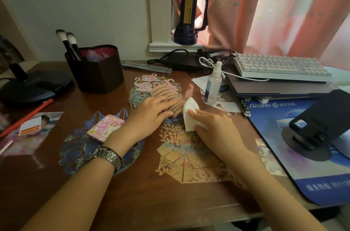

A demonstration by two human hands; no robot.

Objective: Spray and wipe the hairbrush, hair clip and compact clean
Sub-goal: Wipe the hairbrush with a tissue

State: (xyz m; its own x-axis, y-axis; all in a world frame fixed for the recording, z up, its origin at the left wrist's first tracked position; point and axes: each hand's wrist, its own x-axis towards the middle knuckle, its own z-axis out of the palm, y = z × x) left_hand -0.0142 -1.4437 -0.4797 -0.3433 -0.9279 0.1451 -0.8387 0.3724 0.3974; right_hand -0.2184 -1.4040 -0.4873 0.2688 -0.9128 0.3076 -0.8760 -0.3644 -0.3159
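Flat on the brown desk (155,198) lies the hairbrush (166,94), a pale pinkish-tan vented paddle whose rows of pins face up. Its long axis runs diagonally, from the far left down toward the near right; the broad head end points away, out past the left fingertips, while the nearer end disappears under the two hands, so the handle cannot be made out. The open ribs show the desk's flamingo paper-cut beneath them.

The left hand (149,115) presses down on the brush with fingers spread flat over the pins, pinning it rather than wrapping around it; whether the thumb curls under the edge is hidden. A metal watch (108,157) sits on that wrist. The right hand (214,128) is closed on a folded white wipe (189,115), thumb on top and fingers beneath, and the wipe's pointed upper corner touches the brush's near-right edge just beside the left fingertips.

Behind the right hand's grip, a little farther out, stands the clear spray bottle (213,87), upright with its white nozzle on. Just left of the left wrist lies the compact (106,127), a pink square with a cartoon print, flat and shut, apart from both hands. The hair clip cannot be identified with confidence.
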